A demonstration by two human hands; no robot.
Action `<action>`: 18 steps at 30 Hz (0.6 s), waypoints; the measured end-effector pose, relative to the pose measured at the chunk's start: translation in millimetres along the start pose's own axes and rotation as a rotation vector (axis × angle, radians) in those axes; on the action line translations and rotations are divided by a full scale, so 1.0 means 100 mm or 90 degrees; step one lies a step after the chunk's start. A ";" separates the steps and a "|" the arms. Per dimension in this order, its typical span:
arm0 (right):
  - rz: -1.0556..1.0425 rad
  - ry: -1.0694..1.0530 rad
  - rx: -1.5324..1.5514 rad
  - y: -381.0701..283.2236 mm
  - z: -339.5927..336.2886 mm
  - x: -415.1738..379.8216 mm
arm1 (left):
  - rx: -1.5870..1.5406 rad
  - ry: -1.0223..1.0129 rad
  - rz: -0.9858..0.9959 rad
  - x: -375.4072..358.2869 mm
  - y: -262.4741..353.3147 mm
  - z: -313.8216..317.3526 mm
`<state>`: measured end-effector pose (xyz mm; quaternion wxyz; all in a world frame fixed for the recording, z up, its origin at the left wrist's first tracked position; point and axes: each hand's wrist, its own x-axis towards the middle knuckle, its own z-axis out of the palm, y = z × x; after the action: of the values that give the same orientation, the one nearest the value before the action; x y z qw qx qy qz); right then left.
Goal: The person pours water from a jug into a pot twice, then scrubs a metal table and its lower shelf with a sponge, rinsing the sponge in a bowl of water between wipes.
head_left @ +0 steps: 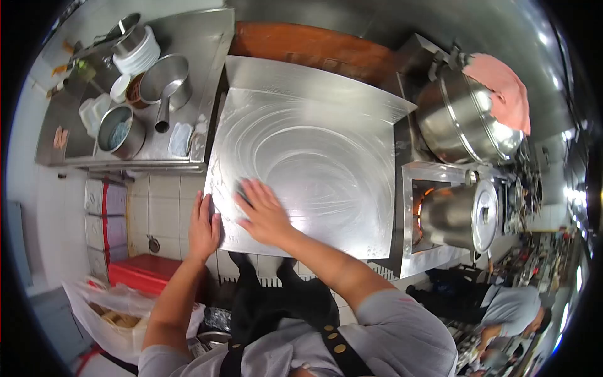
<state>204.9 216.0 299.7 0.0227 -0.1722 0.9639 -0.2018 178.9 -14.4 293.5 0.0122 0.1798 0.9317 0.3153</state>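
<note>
A steel work table point(301, 163) with a raised back panel lies in front of me, its top covered in curved wet, soapy streaks. Pressed onto its near left part is my right hand point(266, 217), with a small dark grey scouring pad point(244, 192) showing by the fingers; most of the pad is hidden. My left hand point(204, 227) rests at the table's left edge, fingers stretched out along it and nothing visible in them.
At the left, a steel counter point(210, 81) bears a long-handled saucepan point(179, 81), another pot point(135, 135), stacked white bowls point(138, 60) and a pale cloth point(180, 139). On the right, a lidded pot point(449, 217) stands by a burner flame point(419, 213). Behind it is a large steel vessel point(452, 119). A co-worker point(512, 308) bends at lower right.
</note>
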 end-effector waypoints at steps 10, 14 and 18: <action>0.360 0.111 -0.185 2.47 -0.74 0.65 | 0.001 0.050 -0.062 0.03 0.01 0.10; 0.107 0.074 -0.045 0.83 -0.16 1.36 | 0.014 0.093 -0.038 -0.01 -0.08 0.04; -0.068 -0.023 -0.001 -0.34 0.11 0.25 | -0.063 0.130 -0.020 -0.02 -0.15 0.07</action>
<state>193.7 173.7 303.5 0.0292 -0.2270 0.9529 -0.1990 177.1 -21.9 278.3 -0.0690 0.1310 0.9141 0.3774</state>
